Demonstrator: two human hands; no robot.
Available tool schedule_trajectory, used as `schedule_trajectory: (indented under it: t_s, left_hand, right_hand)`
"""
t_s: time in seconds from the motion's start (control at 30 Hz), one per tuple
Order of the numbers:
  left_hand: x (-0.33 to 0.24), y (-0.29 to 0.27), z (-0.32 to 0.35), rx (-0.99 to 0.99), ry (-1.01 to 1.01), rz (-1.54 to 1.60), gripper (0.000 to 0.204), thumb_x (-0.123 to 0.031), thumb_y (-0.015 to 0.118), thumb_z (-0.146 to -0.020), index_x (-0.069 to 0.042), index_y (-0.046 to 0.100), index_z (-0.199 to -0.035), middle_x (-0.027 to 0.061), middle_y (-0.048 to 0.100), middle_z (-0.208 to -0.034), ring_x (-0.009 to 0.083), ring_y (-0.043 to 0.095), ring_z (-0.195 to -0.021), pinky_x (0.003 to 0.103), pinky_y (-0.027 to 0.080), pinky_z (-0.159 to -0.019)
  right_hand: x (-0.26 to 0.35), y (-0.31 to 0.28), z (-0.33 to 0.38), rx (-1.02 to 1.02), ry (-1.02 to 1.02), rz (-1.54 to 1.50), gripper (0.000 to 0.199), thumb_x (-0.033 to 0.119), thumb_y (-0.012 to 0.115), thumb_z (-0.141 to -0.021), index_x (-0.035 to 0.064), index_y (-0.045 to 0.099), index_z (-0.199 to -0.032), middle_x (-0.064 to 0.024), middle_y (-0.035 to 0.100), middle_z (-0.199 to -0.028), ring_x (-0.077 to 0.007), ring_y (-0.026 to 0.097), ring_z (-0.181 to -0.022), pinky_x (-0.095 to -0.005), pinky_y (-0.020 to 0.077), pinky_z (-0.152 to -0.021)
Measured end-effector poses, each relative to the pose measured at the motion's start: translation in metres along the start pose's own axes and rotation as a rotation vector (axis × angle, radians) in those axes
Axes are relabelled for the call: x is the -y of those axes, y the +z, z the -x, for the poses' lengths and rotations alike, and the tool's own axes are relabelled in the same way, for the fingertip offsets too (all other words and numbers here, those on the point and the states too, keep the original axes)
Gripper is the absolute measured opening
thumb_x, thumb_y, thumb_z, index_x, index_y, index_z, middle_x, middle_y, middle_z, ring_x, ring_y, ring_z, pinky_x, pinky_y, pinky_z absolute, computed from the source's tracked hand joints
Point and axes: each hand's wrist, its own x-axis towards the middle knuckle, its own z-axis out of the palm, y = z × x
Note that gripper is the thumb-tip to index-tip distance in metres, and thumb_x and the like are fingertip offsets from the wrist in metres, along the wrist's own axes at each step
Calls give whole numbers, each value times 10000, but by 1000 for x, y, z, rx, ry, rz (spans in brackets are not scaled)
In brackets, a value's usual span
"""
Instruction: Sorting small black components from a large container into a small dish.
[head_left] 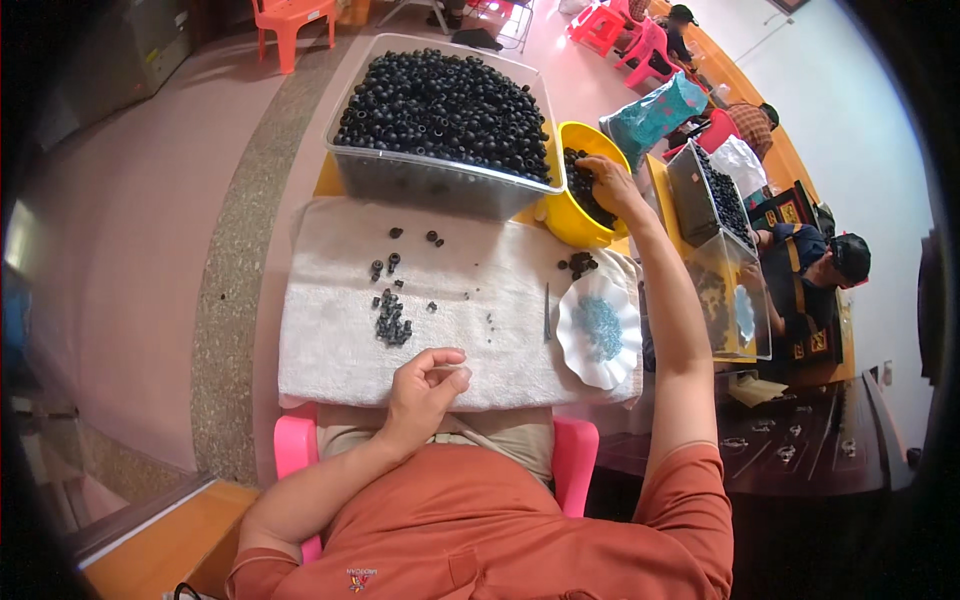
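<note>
My left hand (428,390) hovers by the front edge of a white towel (330,340), fingers curled toward the thumb; whatever they hold, if anything, is too small to make out. Just beyond it lies a cluster of small black ring-shaped pieces (393,325). My right hand (612,185) reaches into a yellow bucket (620,150), touching the black pieces (580,190) inside; its fingertips are partly hidden. Below the bucket, a white scalloped dish (572,355) holds tiny light-blue bits (600,328). Dark tweezers (547,312) rest left of the dish.
A large clear bin (440,175) full of black pieces stands behind the towel. Loose black pieces (578,264) lie near the dish. On the right are another filled bin (700,190) and a person in a dark cap (850,258). Pink chair arms (575,455) flank me.
</note>
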Motion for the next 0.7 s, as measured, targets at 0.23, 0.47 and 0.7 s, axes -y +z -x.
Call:
schedule_trajectory:
  t_s: [0.23, 0.47, 0.7]
  left_hand:
    - [2, 1, 1, -19, 41, -28, 255, -120, 681, -885, 13, 623, -1095, 11, 646, -844, 38, 546, -727, 201, 437, -638]
    - [-5, 0, 3, 8, -23, -40, 276, -78, 681, -871, 38, 611, -1111, 72, 638, -1029, 118, 622, -870, 258, 520, -784]
    - [-5, 2, 2, 25, 16, -108, 247, -93, 676, -882, 5, 626, -1103, 20, 651, -892, 71, 600, -793, 219, 481, -704]
  right_hand:
    - [13, 1, 11, -4, -20, -60, 489, -96, 455, -713, 47, 690, -1117, -176, 666, -1128, -325, 603, -1112, -363, 450, -995]
    - [10, -8, 25, 86, -41, 10, 375, -29, 488, -730, 76, 753, -973, -196, 690, -1028, -356, 651, -977, -394, 497, -913]
    - [51, -20, 51, -492, -31, -58, 196, -4, 581, -852, 17, 692, -1012, -155, 700, -971, -227, 691, -825, -300, 529, -718]
